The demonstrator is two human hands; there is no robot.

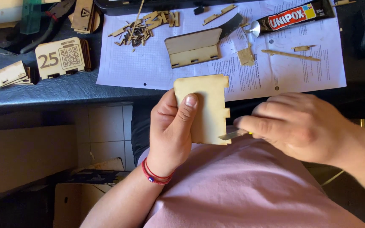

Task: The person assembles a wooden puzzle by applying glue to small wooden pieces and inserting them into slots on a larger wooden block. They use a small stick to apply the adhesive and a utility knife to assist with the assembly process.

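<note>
Head cam view from where I'm watching: my left hand (172,126) has its grip wrapped around a flat pale plywood panel with notched tabs on its right edge (208,107), thumb pressed across the front face, fingers behind it. The panel is held upright-ish over the lap, just off the front edge of the dark table (64,90), above a pink shirt (250,185). There's a red string bracelet (155,176) on that wrist.

My right hand (294,126) has its grip closed on a small knife with a silver blade and a bit of yellow handle (233,135). The blade tip sits right at the lower right corner of the panel, touching or as good as touching, can't quite call it.

Up on the table there's a white printed paper sheet (275,71) spread out, and on it a second cut plywood piece with slots along the bottom (193,52), a heap of little wooden offcut strips (138,29), a long thin wooden stick (290,55) and a black glue tube with a red label (292,17). Off to the left, well apart from the hands, stands an engraved wooden table sign with a square code pattern (62,57), with another slotted wooden piece (5,76) lying beside it.
</note>
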